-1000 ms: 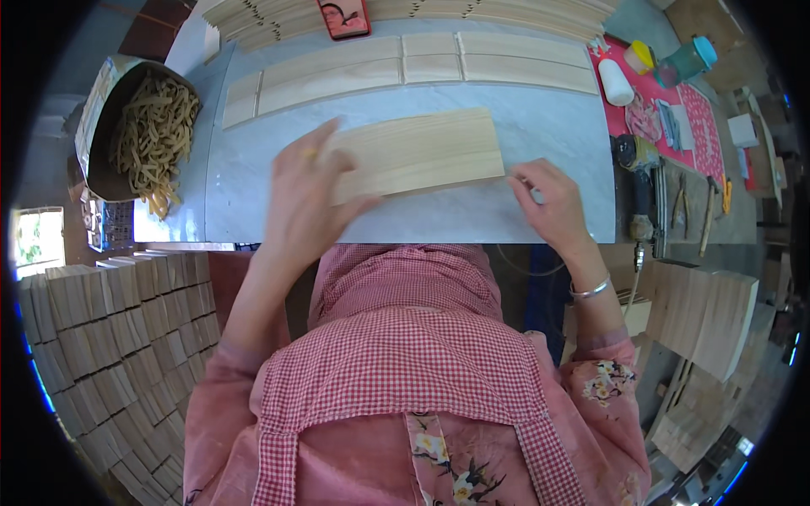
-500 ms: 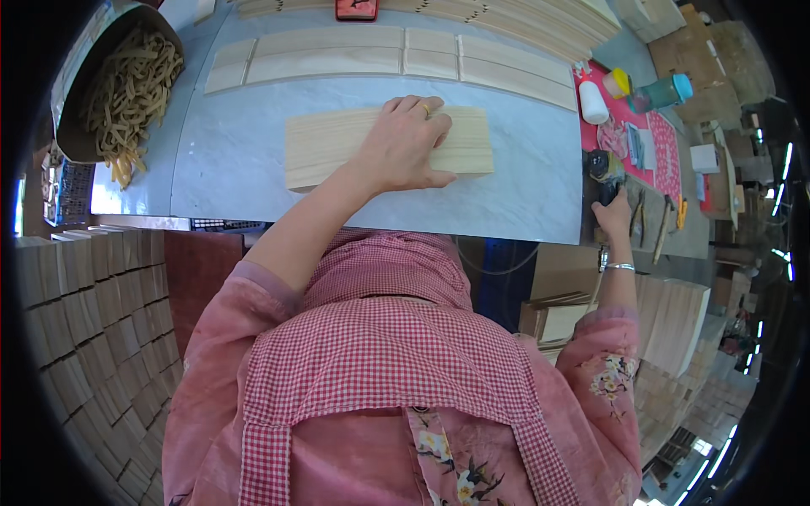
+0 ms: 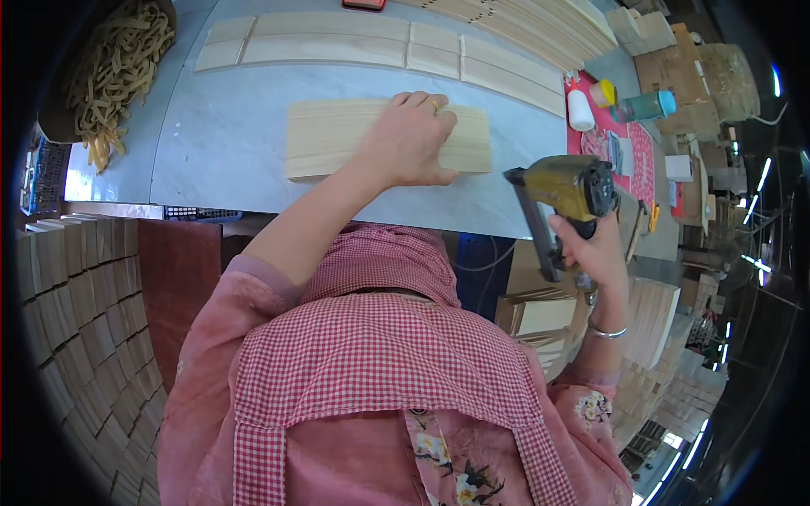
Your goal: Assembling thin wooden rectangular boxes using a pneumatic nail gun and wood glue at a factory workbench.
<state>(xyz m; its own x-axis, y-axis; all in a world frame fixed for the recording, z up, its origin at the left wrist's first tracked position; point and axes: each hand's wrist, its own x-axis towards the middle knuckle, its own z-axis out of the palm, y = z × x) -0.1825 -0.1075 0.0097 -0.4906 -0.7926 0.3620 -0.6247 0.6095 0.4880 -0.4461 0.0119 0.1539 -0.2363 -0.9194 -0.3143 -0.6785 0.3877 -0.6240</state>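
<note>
My left hand (image 3: 411, 139) lies across a pale wooden piece (image 3: 325, 139), long and rectangular, on the table in front of me. Its fingers reach over the far edge while the thumb is at the near edge, gripping the wood; whether it is solid or hollow I cannot tell. In my right hand (image 3: 601, 253) is a nail gun (image 3: 564, 187), yellowish and black, wrapped by the handle. The tool is raised above the table's near right edge, apart from the wood, with its dark magazine slanting down toward me.
Flat wooden panels (image 3: 329, 38) lie in a row across the marbled table (image 3: 228, 152). At the far left a container holds tan bands (image 3: 122, 72). A white bottle (image 3: 580, 110) and a teal bottle (image 3: 645, 107) are at the right. Stacked wooden blocks (image 3: 76, 253) stand at lower left.
My right hand has lifted the nail gun from the table's right side and brought it up and leftward. My left hand stays on the wooden piece. The whole view has shifted slightly.
</note>
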